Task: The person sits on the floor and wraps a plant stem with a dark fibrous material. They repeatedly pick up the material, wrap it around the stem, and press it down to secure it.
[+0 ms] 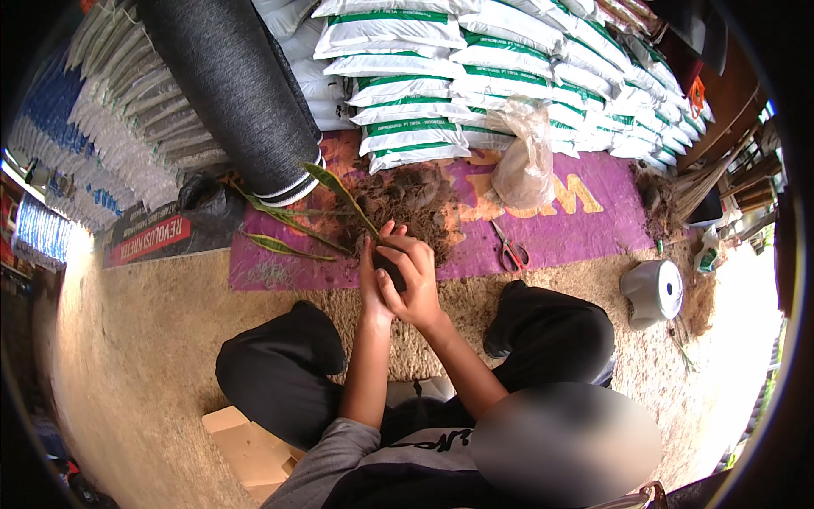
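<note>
Both my hands are cupped round the dark base of a small snake plant, which looks like a small pot or a lump of soil; which one I cannot tell. A yellow-edged green leaf of the snake plant (341, 193) leans up and to the left from between my fingers. My left hand (370, 282) supports the left side, while the fingers of my right hand (414, 276) wrap over the right side. Just beyond lies a heap of dark, fibrous soil (415, 204). More snake plant leaves (284, 246) lie left of the heap. Red-handled scissors (508, 248) rest to its right.
A purple printed sheet (585, 242) covers the floor ahead. On it stand a crumpled clear plastic bag (521, 165) and a big dark fabric roll (233, 93). White-and-green sacks (411, 131) are stacked behind. A grey round container (649, 293) stands right; cardboard (246, 445) lies left.
</note>
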Tool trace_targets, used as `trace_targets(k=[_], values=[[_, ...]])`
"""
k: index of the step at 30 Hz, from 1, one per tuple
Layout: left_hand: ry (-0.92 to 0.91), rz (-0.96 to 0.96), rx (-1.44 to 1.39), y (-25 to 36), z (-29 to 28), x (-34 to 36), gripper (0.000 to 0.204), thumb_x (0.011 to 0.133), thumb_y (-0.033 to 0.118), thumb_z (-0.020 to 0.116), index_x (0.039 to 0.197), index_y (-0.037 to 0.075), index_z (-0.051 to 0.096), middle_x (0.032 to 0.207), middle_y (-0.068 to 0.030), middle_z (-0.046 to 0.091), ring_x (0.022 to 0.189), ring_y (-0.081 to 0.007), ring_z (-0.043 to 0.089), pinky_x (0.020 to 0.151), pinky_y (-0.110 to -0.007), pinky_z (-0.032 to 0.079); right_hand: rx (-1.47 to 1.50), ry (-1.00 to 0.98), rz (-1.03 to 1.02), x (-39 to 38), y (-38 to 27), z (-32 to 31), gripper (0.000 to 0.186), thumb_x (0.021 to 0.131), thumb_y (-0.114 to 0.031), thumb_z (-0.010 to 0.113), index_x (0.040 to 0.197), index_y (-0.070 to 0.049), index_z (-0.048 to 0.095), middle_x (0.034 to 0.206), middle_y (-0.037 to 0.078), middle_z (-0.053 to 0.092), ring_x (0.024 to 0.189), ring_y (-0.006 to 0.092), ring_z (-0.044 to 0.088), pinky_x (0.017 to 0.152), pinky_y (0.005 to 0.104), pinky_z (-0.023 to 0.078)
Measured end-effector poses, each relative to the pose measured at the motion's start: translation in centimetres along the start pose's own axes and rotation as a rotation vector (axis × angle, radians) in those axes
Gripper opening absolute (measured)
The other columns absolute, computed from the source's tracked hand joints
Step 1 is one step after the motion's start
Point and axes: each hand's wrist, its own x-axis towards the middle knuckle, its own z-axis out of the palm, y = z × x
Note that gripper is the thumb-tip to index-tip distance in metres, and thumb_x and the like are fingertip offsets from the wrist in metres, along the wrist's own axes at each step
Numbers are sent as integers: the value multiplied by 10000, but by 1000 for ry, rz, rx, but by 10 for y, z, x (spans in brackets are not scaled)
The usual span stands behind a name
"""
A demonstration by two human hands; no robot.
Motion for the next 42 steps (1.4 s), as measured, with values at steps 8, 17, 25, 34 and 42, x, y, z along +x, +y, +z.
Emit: trace_targets(k=[8,17,25,34,42], values=[[162,-1,344,4,-14,-3,483,971,419,362,1237,36,488,1173,-88,538,1093,-173,511,949,-323,405,115,-41,105,-20,17,16,243,750,-107,595,968,-1,577,1014,142,544,932,325,512,839,405,386],[276,65,281,16,15,-4,483,962,405,352,1276,51,449,1205,-99,518,1129,-213,484,974,-364,387,437,104,462,2,9,9,375,703,-66,662,1045,2,525,1062,155,545,1043,274,525,901,369,420],[-204,-145,-309,13,-5,-2,489,950,454,332,1173,62,521,1167,-87,535,1100,-209,494,1007,-354,347,-40,-171,74,7,-22,-7,493,846,-351,518,1245,-66,460,1307,156,396,1269,344,316,1066,537,127],[56,13,278,17,6,-4,620,936,537,296,1259,37,470,1238,-105,513,1158,-224,474,1027,-351,334,-16,-184,125,-1,-11,4,412,818,-221,575,1182,-39,511,1245,164,462,1209,361,401,1051,506,228],[118,2,190,12,19,-6,623,948,492,298,1310,-1,415,1302,-132,475,1209,-246,443,1056,-361,300,319,185,379,0,8,6,286,767,-34,624,1050,-3,596,1108,171,562,1026,322,557,910,398,417]])
